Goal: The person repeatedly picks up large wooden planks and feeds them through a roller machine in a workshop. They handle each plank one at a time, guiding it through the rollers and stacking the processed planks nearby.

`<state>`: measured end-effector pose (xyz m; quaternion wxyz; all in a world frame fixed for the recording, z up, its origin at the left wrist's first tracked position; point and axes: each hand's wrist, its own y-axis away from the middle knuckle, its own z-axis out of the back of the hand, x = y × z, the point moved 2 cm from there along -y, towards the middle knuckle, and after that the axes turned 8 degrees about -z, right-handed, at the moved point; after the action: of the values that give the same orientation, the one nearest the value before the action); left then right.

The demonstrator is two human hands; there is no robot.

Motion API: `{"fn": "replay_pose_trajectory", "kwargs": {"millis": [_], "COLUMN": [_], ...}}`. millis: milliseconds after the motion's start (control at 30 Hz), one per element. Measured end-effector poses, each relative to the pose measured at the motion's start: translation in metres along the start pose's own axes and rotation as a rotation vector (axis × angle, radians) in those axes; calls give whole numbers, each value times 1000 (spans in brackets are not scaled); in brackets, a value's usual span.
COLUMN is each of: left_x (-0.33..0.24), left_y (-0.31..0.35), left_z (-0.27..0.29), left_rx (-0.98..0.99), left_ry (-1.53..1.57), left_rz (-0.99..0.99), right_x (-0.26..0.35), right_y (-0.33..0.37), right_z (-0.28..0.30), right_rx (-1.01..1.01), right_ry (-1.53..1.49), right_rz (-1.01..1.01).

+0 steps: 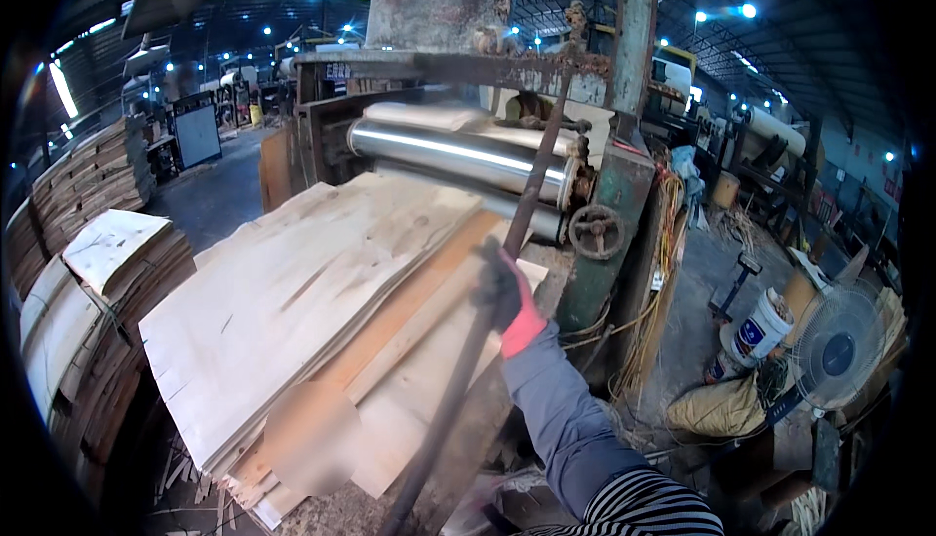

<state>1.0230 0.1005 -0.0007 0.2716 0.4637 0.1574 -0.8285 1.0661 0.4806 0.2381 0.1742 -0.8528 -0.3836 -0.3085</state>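
My right hand [505, 297], in a dark glove with a pink cuff, is closed round a long brown metal bar [531, 190]. The bar slants from the top of a roller machine [468, 154] down past the lower edge of the view. Left of this hand lies a stack of thin wood veneer sheets [292, 292], uneven at its edges, with an orange-brown strip [429, 263] among the pale ones. The stack's far end lies close to the shiny metal rollers. One patch at its near end is blurred. My left hand is out of view.
A rusty handwheel [596, 232] sits on the machine's green side frame, beside hanging cables [655, 283]. On the right stand a fan [837, 354], a white bucket [762, 326] and a tan sack [720, 407]. More veneer piles [107, 312] rise on the left.
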Motion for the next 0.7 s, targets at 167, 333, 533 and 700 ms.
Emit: {"fn": "replay_pose_trajectory", "kwargs": {"millis": [167, 333, 533, 700], "left_x": [43, -40, -84, -174], "left_y": [44, -5, -51, -96], "left_z": [0, -15, -37, -18], "left_rx": [-282, -183, -497, -573], "left_ry": [-148, -190, -519, -564], "left_rz": [313, 134, 117, 254], "right_x": [23, 54, 51, 71], "right_y": [-47, -140, -208, -285], "right_z": [-25, 31, 11, 23], "right_rx": [-91, -154, -62, 20], "right_ry": [14, 146, 73, -7], "right_rz": [147, 131, 153, 105]}}
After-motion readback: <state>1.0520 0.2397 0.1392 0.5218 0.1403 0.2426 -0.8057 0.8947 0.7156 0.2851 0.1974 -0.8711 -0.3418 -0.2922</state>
